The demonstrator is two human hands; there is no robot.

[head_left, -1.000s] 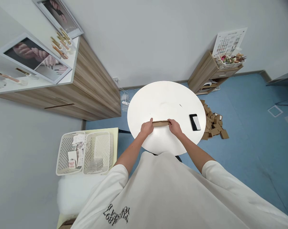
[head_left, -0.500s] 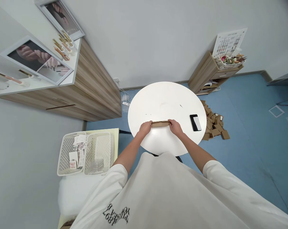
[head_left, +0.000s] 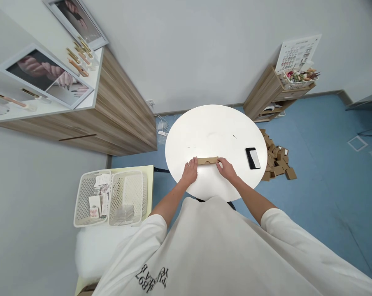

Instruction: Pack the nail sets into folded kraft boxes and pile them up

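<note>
A small, narrow brown cardboard box [head_left: 208,160] lies on the round white table [head_left: 210,127], its long side towards me and a notch in its front edge. At its left end is my left hand [head_left: 190,171], fingers stretched out and resting against that end. My right hand [head_left: 226,169] has its fingers bent and pinched at the box's right end. Further right on the table lies a black phone-like object [head_left: 252,158] with a white patch on it.
Several brown cardboard boxes [head_left: 277,160] are piled on the blue floor right of the table. Two white baskets [head_left: 126,174] stand at the left, one with cards and packets. A wooden cabinet [head_left: 124,102] is at back left, a smaller one [head_left: 263,92] at back right.
My left hand has gone from gripping the box's left end to lying with straightened fingers against it. The box's front now shows flat with its notch; my right hand has shifted slightly down.
</note>
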